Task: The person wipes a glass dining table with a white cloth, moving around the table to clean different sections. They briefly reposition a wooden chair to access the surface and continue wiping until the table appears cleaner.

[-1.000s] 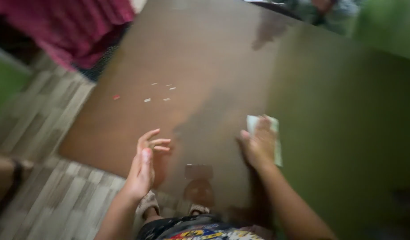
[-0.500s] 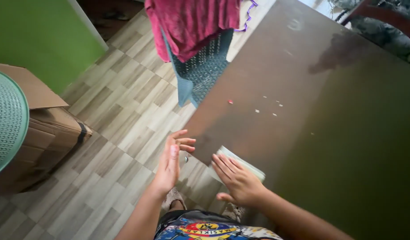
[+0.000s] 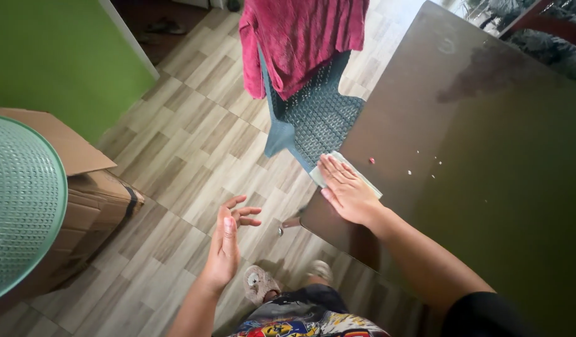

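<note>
Pressing flat on a pale folded cloth (image 3: 345, 173) at the edge of the dark glossy brown table (image 3: 487, 156), the right hand (image 3: 347, 190) is lying with fingers spread. The left hand (image 3: 228, 240) is hanging open, holding nothing, over the grey wood-pattern floor (image 3: 175, 168). Around — one teal plastic chair (image 3: 313, 118) with one crimson garment (image 3: 300, 34), one cardboard box (image 3: 82, 181), a few crumbs (image 3: 419, 163).
</note>
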